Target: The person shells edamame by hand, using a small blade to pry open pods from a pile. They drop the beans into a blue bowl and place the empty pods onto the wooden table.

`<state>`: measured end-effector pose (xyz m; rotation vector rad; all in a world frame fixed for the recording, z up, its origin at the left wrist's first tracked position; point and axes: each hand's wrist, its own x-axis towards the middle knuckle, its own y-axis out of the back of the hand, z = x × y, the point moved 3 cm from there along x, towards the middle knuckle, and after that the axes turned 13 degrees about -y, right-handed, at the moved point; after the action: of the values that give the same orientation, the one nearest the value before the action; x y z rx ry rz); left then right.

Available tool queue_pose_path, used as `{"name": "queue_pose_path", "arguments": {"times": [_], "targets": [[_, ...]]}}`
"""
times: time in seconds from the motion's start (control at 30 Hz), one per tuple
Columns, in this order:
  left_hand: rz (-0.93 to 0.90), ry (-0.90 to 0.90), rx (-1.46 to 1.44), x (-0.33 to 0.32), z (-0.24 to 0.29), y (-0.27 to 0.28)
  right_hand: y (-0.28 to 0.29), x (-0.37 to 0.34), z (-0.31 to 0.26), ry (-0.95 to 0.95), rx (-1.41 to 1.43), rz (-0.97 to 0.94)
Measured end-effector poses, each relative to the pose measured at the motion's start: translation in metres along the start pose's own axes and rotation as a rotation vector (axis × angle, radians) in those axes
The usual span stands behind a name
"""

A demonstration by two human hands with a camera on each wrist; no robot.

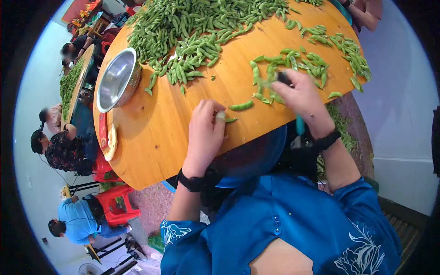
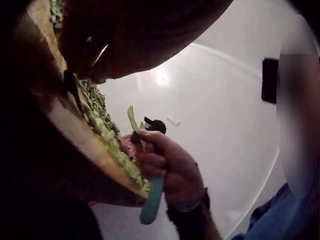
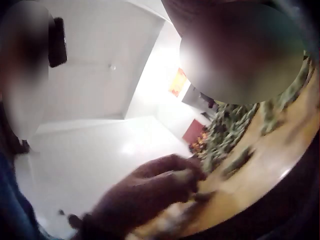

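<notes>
Close to the table edge, my left hand (image 1: 206, 128) has its fingers curled, with a pale wrap on one digit. A green soybean pod (image 1: 231, 120) juts out from its fingertips, and a plumper soybean pod (image 1: 241, 106) lies just beyond. My right hand (image 1: 300, 96) is raised over scattered pods and grips a tool by its teal handle (image 2: 152, 200); the tool's working end is hidden. Something black (image 1: 284, 79) shows at this hand's thumb and fingers. In the left wrist view a light green pod (image 2: 132, 119) sticks up from the right fingertips.
A large heap of soybean pods (image 1: 183, 23) covers the far side of the wooden table (image 1: 156, 146). A metal colander (image 1: 120, 82) stands at left, near a red packet (image 1: 103, 130). More pods (image 1: 350, 55) lie at right. Other people sit at left, and a red stool (image 1: 117, 206) stands there.
</notes>
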<state>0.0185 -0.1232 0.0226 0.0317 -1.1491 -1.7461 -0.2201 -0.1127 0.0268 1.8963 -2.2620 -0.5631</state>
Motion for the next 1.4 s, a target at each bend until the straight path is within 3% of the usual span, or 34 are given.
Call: {"name": "queue_pose_path", "arguments": {"times": [0.03,0.1,0.17,0.23,0.3,0.33,0.37,0.43,0.5,0.57,0.63,0.77,0.83,0.93,1.07,1.13,1.17,1.23,1.4], "targets": [[0.000,0.000,-0.001,0.003,0.006,0.000,0.015,0.003,0.006,-0.082,-0.007,0.003],[-0.027,-0.240,0.492,0.010,0.034,0.000,0.024,0.004,0.015,-0.169,-0.013,0.007],[-0.057,-0.178,0.428,0.016,0.035,-0.011,0.025,0.000,0.015,0.055,0.002,0.098],[-0.125,-0.159,0.255,0.020,0.029,-0.023,0.026,-0.011,0.006,-0.027,-0.003,0.014],[-0.128,-0.139,0.222,0.023,0.028,-0.025,0.017,-0.021,-0.004,-0.074,0.146,-0.152],[-0.132,-0.118,0.189,0.025,0.027,-0.025,0.013,-0.025,-0.007,-0.196,0.202,-0.250],[-0.136,-0.120,0.189,0.024,0.029,-0.025,0.009,-0.029,-0.007,-0.198,0.205,-0.247],[-0.135,0.045,-0.009,0.022,0.028,-0.025,-0.003,-0.038,-0.006,-0.245,0.241,-0.377],[-0.077,0.102,-0.168,0.018,0.029,-0.025,-0.011,-0.040,-0.005,-0.267,0.304,-0.404],[-0.020,0.164,-0.325,0.014,0.032,-0.024,-0.017,-0.044,-0.012,-0.278,0.323,-0.555],[-0.038,0.348,-0.581,0.011,0.038,-0.024,-0.021,-0.045,-0.015,-0.285,0.352,-0.546],[-0.053,0.277,-0.526,0.007,0.038,-0.024,-0.027,-0.045,-0.014,-0.292,0.393,-0.558],[0.036,0.010,-0.316,0.005,0.036,-0.029,-0.029,-0.046,-0.013,-0.291,0.391,-0.560],[0.030,0.138,-0.298,-0.002,0.038,-0.030,-0.032,-0.049,-0.015,-0.289,0.431,-0.571],[0.067,0.064,-0.155,-0.003,0.041,-0.026,-0.041,-0.050,-0.013,-0.376,0.520,-0.578],[0.050,0.258,-0.469,-0.007,0.038,-0.026,-0.044,-0.051,-0.013,-0.391,0.592,-0.593],[0.052,0.257,-0.470,-0.008,0.035,-0.026,-0.044,-0.051,-0.014,-0.390,0.590,-0.593],[0.114,0.283,-0.737,-0.011,0.030,-0.028,-0.045,-0.052,-0.017,-0.421,0.662,-0.649],[0.117,0.359,-0.875,-0.010,0.028,-0.025,-0.044,-0.048,-0.019,-0.375,0.552,-0.674]]}}
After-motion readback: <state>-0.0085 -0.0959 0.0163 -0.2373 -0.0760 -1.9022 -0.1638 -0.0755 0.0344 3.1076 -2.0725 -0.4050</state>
